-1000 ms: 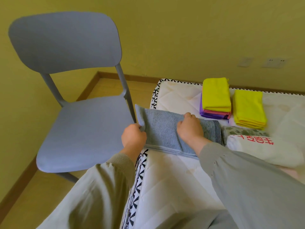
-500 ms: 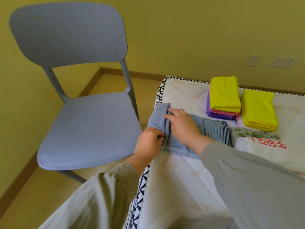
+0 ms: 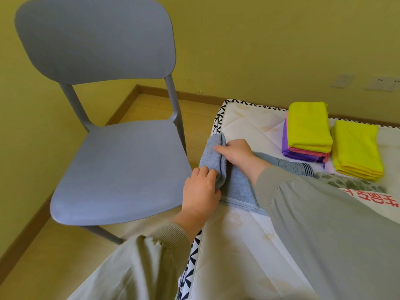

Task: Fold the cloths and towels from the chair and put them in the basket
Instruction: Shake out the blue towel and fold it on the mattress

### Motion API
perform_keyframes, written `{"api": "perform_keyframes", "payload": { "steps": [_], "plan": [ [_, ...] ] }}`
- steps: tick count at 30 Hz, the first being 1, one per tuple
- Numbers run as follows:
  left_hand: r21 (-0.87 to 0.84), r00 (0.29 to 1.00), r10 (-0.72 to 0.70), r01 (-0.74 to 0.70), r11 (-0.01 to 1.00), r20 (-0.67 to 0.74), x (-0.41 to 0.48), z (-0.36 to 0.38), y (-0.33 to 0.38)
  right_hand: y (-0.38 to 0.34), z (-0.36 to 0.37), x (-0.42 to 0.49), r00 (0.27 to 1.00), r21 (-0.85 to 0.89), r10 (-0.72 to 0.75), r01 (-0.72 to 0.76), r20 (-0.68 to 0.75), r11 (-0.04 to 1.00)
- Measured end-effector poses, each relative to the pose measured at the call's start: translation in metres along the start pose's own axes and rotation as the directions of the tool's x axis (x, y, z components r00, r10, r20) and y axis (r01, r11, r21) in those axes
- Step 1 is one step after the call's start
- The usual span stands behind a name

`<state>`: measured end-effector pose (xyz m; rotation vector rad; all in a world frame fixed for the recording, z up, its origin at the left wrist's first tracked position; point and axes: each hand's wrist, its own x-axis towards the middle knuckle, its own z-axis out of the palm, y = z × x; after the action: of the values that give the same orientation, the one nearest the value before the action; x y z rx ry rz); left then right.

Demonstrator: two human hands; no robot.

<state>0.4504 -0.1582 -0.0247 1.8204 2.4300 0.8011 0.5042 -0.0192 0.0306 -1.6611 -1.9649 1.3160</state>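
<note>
My left hand (image 3: 200,190) pinches the turned-over end of the blue towel (image 3: 238,182), fingers curled round its near corner. My right hand (image 3: 234,151) lies on top with fingers stretched along the crease, pressing down. The towel lies on the mattress (image 3: 244,245), at the edge nearest the grey chair (image 3: 121,169). To fold well, I judge I should carry the end across level, match the long edges and pin the crease until the layers lie flat; the quilted mattress looks soft, so cloth could bunch. Farther along sit a yellow-topped stack (image 3: 307,124), a second yellow pile (image 3: 355,148) and a white towel with red print (image 3: 372,200). Yellow walls (image 3: 259,50), wooden floor (image 3: 65,267); I see no basket.
</note>
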Motion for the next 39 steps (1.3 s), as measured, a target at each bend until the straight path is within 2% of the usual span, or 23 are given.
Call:
{"api": "perform_keyframes", "payload": {
  "steps": [3, 5, 6, 8, 9, 10, 12, 13, 15, 16, 18, 20, 22, 24, 26, 28, 29, 32, 34, 37, 39],
  "plan": [
    [-0.038, 0.982, 0.191, -0.191, 0.981, 0.002, 0.001, 0.000, -0.005, 0.002, -0.002, 0.010, 0.996, 0.034, 0.012, -0.009, -0.084, 0.999],
    [-0.088, 0.963, 0.269, -0.265, 0.960, 0.037, -0.001, -0.002, -0.006, 0.013, -0.007, 0.011, 0.993, -0.075, 0.014, -0.022, -0.113, 0.997],
    [-0.155, 0.975, 0.214, -0.204, 0.967, 0.052, -0.002, -0.004, -0.005, 0.020, -0.009, 0.011, 0.993, -0.181, 0.002, -0.023, -0.119, 0.983],
    [-0.292, 0.994, -0.063, 0.087, 0.952, 0.090, 0.001, -0.010, -0.002, 0.031, -0.010, 0.010, 0.991, -0.362, -0.031, -0.018, -0.129, 0.932],
    [-0.307, 0.971, -0.214, 0.236, 0.922, 0.106, 0.005, -0.012, -0.002, 0.035, -0.009, 0.009, 0.988, -0.398, -0.041, -0.023, -0.151, 0.917],
    [-0.297, 0.930, -0.341, 0.367, 0.881, 0.138, 0.010, -0.014, -0.003, 0.036, -0.009, 0.008, 0.981, -0.405, -0.054, -0.028, -0.189, 0.914],
    [-0.296, 0.813, -0.499, 0.577, 0.762, 0.300, 0.017, -0.016, -0.003, 0.037, -0.007, 0.005, 0.966, -0.411, -0.082, -0.028, -0.247, 0.911],
    [-0.309, 0.758, -0.534, 0.646, 0.699, 0.375, 0.020, -0.017, -0.003, 0.038, -0.006, 0.004, 0.970, -0.398, -0.074, -0.025, -0.231, 0.917],
    [-0.312, 0.716, -0.549, 0.689, 0.654, 0.431, 0.023, -0.018, -0.004, 0.041, -0.003, 0.002, 0.990, -0.206, 0.007, -0.036, -0.138, 0.978],
    [-0.317, 0.717, -0.550, 0.689, 0.652, 0.428, 0.025, -0.018, -0.005, 0.042, -0.004, -0.001, 0.995, -0.046, 0.078, -0.081, -0.065, 0.996],
    [-0.317, 0.737, -0.547, 0.669, 0.672, 0.397, 0.029, -0.022, -0.001, 0.043, -0.011, -0.008, 0.988, 0.248, 0.153, -0.150, 0.008, 0.957],
    [-0.263, 0.789, -0.518, 0.604, 0.752, 0.330, 0.031, -0.027, 0.007, 0.051, -0.019, -0.014, 0.981, 0.484, 0.190, -0.145, -0.044, 0.863],
    [-0.203, 0.848, -0.462, 0.515, 0.833, 0.259, 0.029, -0.032, 0.022, 0.070, -0.026, -0.025, 0.957, 0.606, 0.259, -0.132, -0.127, 0.785],
    [-0.152, 0.907, -0.369, 0.402, 0.903, 0.203, 0.025, -0.033, 0.040, 0.091, -0.031, -0.037, 0.925, 0.629, 0.325, -0.134, -0.199, 0.766],
    [-0.058, 0.948, -0.247, 0.263, 0.963, 0.201, 0.024, -0.032, 0.056, 0.101, -0.039, -0.044, 0.906, 0.668, 0.370, -0.147, -0.204, 0.730],
    [-0.042, 0.947, -0.155, 0.173, 0.984, 0.281, 0.021, -0.028, 0.070, 0.099, -0.050, -0.046, 0.896, 0.710, 0.394, -0.141, -0.204, 0.689],
    [-0.097, 0.934, -0.117, 0.158, 0.983, 0.338, 0.018, -0.025, 0.075, 0.098, -0.055, -0.047, 0.891, 0.721, 0.402, -0.135, -0.212, 0.680],
    [-0.357, 0.891, -0.043, 0.226, 0.906, 0.453, 0.010, -0.019, 0.082, 0.100, -0.067, -0.052, 0.864, 0.714, 0.420, -0.105, -0.280, 0.692],
    [-0.462, 0.860, -0.053, 0.324, 0.826, 0.508, 0.010, -0.021, 0.082, 0.100, -0.069, -0.054, 0.877, 0.676, 0.384, -0.099, -0.287, 0.730],
    [-0.490, 0.791, -0.057, 0.432, 0.757, 0.609, 0.014, -0.021, 0.077, 0.095, -0.064, -0.055, 0.942, 0.469, 0.251, -0.121, -0.224, 0.875],
    [-0.507, 0.769, -0.052, 0.469, 0.724, 0.637, 0.015, -0.023, 0.077, 0.092, -0.057, -0.056, 0.967, 0.336, 0.174, -0.104, -0.185, 0.936]
  ]
}}
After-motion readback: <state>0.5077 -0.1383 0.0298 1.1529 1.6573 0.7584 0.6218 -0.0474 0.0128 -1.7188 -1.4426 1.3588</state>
